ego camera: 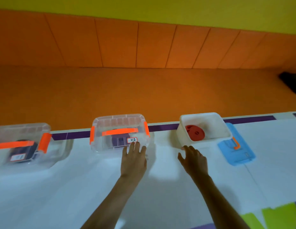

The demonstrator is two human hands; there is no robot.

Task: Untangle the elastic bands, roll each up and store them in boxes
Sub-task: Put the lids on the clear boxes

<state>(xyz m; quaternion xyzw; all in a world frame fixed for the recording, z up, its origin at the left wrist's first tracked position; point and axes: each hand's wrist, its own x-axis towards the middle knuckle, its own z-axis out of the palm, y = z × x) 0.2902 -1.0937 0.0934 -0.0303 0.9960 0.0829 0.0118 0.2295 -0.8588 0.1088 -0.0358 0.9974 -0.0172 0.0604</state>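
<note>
A red rolled elastic band [194, 133] lies inside the open white box [199, 114], toward its left side, at the far edge of the white table [160, 195]. The box's blue lid [238, 152] lies flat just to its right, orange handle facing up. The right hand [194, 161] reaches to the near left corner of that box with fingers spread wide and gripping nothing; I cannot tell whether the fingertips actually touch it. To the left stands a clear box [119, 120] with its lid on, orange latches and handle, and a dark purple roll [118, 140] visible through the plastic behind a small white label [132, 140]. The left hand [134, 160] lies stretched toward it, fingers straight and loose, tips meeting its front wall just under the label, holding nothing. Further left a second lidded clear box [24, 129] holds a dark roll [19, 154]. Beyond the table runs an orange floor [144, 88].
</note>
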